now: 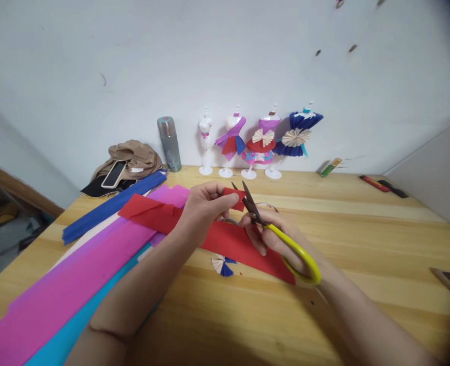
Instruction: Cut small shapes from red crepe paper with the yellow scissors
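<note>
Between thumb and fingers, my left hand (pixel 205 208) pinches a small folded piece of red paper (pixel 235 197). A pair of scissors (pixel 274 229) with yellow handles is in my right hand (pixel 282 234); its blades are apart, with the tips beside the red piece's right edge. Whether the blades touch the paper I cannot tell. Below both hands a long red paper strip (pixel 232 241) lies across the table, partly hidden by my left wrist. Just in front of it rests a small pleated blue and cream paper fan (pixel 223 265).
Magenta paper (pixel 76 259), turquoise paper (pixel 91 305) and a blue roll (pixel 110 206) lie at left. Behind them are a phone (pixel 114 174), brown cloth (pixel 133 152) and a flask (pixel 169 145). Several small mannequins (pixel 205 137) line the wall. A glue stick (pixel 330 167) lies at right.
</note>
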Demonstrator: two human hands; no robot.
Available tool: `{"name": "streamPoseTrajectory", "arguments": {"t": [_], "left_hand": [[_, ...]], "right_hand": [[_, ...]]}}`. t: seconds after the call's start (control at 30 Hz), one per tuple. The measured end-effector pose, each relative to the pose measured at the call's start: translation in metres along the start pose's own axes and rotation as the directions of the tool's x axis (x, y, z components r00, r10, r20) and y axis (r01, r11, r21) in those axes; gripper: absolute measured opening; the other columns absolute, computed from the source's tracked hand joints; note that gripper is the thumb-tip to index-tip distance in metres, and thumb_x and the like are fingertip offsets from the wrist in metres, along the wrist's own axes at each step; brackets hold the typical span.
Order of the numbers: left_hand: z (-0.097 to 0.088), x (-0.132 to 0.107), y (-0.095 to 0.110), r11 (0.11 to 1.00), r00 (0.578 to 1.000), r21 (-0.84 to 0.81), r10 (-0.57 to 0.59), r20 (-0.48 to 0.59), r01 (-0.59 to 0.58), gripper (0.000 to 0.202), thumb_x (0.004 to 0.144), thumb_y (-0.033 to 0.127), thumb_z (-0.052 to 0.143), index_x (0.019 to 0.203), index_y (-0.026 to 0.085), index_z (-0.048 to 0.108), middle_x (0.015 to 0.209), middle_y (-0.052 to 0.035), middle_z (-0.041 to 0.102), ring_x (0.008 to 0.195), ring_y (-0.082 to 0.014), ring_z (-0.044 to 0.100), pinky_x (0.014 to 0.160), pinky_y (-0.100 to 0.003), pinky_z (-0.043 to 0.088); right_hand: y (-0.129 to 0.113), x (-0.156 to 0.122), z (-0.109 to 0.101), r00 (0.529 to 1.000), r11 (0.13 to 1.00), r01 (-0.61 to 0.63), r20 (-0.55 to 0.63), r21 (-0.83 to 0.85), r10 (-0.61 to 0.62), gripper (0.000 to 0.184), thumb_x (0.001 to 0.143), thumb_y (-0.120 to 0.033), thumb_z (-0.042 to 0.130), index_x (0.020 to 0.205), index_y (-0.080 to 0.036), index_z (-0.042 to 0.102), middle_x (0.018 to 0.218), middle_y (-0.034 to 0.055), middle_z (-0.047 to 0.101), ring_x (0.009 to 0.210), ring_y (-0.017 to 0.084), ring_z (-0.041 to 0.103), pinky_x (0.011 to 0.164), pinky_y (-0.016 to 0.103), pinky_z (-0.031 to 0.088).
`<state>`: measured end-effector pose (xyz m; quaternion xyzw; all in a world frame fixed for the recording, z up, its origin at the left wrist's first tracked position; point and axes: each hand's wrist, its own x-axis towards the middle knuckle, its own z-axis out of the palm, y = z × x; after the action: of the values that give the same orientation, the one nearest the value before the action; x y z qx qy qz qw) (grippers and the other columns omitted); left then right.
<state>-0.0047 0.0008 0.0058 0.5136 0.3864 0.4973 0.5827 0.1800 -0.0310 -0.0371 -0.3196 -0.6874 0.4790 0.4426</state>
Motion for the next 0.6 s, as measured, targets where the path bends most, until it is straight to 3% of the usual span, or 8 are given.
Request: {"name": "streamPoseTrajectory", "arguments": {"t": [0.4, 0.6], "left_hand": [[0.0088, -0.0023, 0.0001, 0.999, 0.999, -0.03, -0.034, 0.01, 0.034, 0.026, 0.063, 0.034, 0.076, 0.06, 0.016, 0.058, 0.047, 0.0027, 0.054, 0.045, -0.006, 0.048, 0.045, -0.019, 0.031], [0.0085, -0.0032, 0.0016, 0.999, 0.999, -0.02, -0.044, 0.002, 0.044, 0.025, 0.063, 0.034, 0.076, 0.062, 0.015, 0.06, 0.048, 0.0022, 0.056, 0.045, -0.0061, 0.047, 0.045, -0.019, 0.032]], "right_hand": [[0.0062, 0.0018, 0.0025, 0.996, 0.994, 0.067, -0.056, -0.083, -0.072, 0.048, 0.093, -0.068, 0.052, 0.098, -0.021, 0.063, 0.075, -0.0014, 0.05, 0.056, 0.013, 0.042, 0.057, 0.031, 0.031], [0.0056, 0.001, 0.003, 0.996, 0.996, 0.055, -0.059, -0.072, -0.059, 0.047, 0.093, -0.066, 0.052, 0.097, -0.021, 0.062, 0.074, -0.0023, 0.049, 0.051, 0.01, 0.041, 0.053, 0.029, 0.029]]}}
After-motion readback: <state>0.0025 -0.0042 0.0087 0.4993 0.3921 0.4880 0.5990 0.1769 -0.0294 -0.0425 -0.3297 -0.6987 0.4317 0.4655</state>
